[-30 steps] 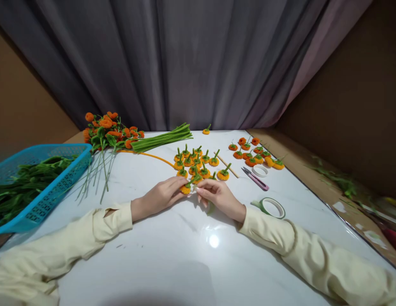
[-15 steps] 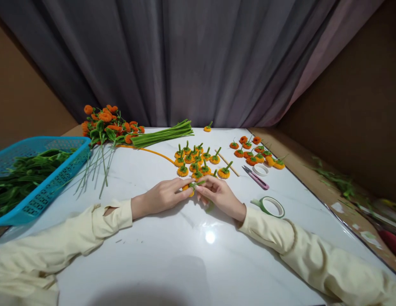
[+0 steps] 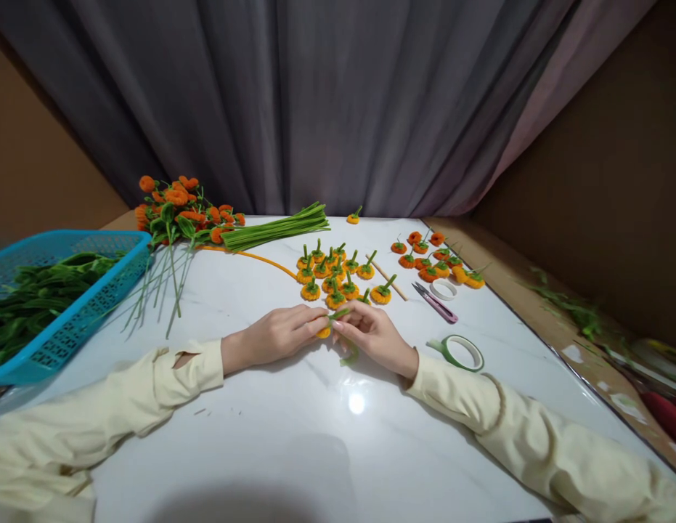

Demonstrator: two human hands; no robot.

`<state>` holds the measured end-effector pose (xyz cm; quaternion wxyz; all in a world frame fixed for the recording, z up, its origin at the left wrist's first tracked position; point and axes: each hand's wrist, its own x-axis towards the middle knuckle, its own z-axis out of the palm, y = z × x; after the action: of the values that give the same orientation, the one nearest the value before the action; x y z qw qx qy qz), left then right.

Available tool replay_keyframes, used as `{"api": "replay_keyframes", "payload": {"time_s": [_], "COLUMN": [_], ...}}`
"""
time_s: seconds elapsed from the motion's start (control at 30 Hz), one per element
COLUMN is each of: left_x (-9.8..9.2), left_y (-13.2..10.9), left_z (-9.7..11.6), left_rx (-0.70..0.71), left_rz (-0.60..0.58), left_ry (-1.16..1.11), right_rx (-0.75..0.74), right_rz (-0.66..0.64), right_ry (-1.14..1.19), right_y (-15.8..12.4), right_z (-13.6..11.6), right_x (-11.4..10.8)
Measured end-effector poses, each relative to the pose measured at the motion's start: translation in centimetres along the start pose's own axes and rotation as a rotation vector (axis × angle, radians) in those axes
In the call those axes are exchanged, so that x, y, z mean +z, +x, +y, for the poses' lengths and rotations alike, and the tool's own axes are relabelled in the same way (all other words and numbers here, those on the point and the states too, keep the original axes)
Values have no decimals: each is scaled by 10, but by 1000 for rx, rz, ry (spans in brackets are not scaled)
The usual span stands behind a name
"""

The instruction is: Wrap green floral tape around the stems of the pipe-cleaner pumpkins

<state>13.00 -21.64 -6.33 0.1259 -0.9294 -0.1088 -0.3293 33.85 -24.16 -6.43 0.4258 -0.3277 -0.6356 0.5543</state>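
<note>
My left hand [image 3: 279, 334] is closed on a small yellow-orange chenille flower head [image 3: 323, 333], whose petals are partly covered by the fingers. Its green stem [image 3: 339, 314] points up and right. My right hand [image 3: 379, 335] pinches at the base of that stem, fingertips close to the left ones. Under the right fingers shows a pale green strip [image 3: 349, 356], perhaps tape; its upper end is hidden. Just beyond both hands stand several similar yellow flower heads [image 3: 336, 299] with green stems upward. Right of my right wrist lies a roll of green tape [image 3: 462, 354].
Thread snips [image 3: 436, 303], a white roll [image 3: 443, 290], a thin wooden stick [image 3: 389, 279] and orange flower heads [image 3: 429, 274] lie right. At the back are green stems [image 3: 280, 229] and finished orange flowers [image 3: 177, 197]. A blue basket [image 3: 92, 312] of leaves stands left.
Both hands stay almost in place. The held flower head has turned or tipped between the fingers, with less of its petals showing. More of the pale green strip shows below the right hand.
</note>
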Motion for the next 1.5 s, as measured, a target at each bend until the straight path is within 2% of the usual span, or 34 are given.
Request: {"api": "replay_keyframes", "payload": {"time_s": [0.3,1.03,1.5], "left_x": [2,5,0], "left_y": [0,-3,0], "left_z": [0,-1,0], "left_rx": [8,-10,47], "left_rz": [37,22,17], "left_ry": [-56,-143,-33], "right_rx": [15,-17,-65], "right_rz": [-16,18,13], "right_ry": [13,-139,-168], "right_y": [-2,-3,-4], "right_z": [-4,-10,-9], "right_x": [0,1,1]}}
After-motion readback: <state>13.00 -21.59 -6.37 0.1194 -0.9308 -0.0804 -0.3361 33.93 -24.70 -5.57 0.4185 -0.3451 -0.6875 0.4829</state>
